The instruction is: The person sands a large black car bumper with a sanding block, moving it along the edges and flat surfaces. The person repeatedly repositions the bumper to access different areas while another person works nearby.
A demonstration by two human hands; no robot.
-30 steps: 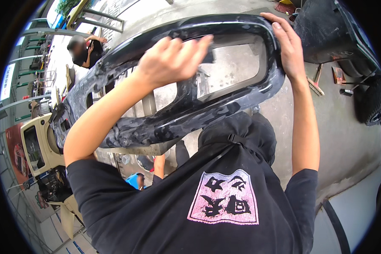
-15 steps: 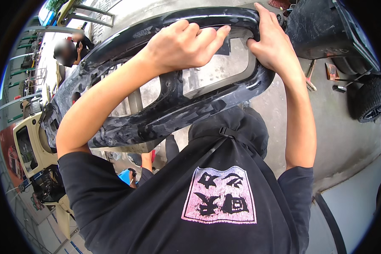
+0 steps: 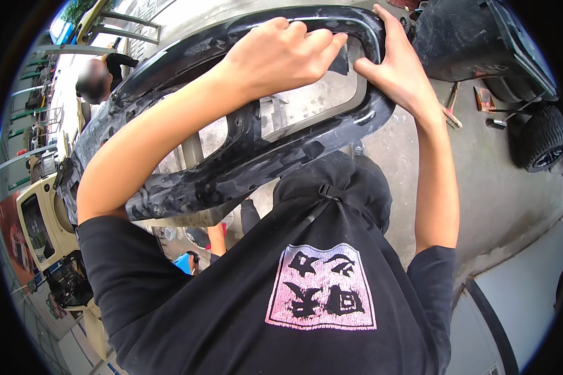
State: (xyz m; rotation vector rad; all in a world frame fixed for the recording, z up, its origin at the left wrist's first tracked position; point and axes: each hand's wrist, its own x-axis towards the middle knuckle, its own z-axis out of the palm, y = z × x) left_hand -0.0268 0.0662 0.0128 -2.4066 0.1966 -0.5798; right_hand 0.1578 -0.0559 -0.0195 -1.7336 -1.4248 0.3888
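Note:
A large black car-body frame (image 3: pixel 209 178), blotched with grey patches, stretches in front of my torso. It is tilted, with its right end farther away, and has two window-like openings. My left hand (image 3: pixel 284 56) is closed at the far rail, beside the right opening; its fingers are curled, and whatever they hold is hidden under the hand. My left forearm crosses over the frame. At the rounded right end, my right hand (image 3: pixel 397 72) grips the frame, its thumb over the inner edge of the opening and its fingers along the outer side.
Below the frame at left is another person's hand (image 3: pixel 216 240) near a blue object (image 3: pixel 184 263). A person (image 3: pixel 94 81) is at the far left, above a beige vehicle body (image 3: pixel 40 219). At right are a black bin (image 3: pixel 475 44), a brush (image 3: pixel 451 115) and a wheel (image 3: pixel 546 142).
My left hand has slid slightly to the right along the far rail. The whole scene has shifted a little left in view. My right hand keeps its grip at the frame's end.

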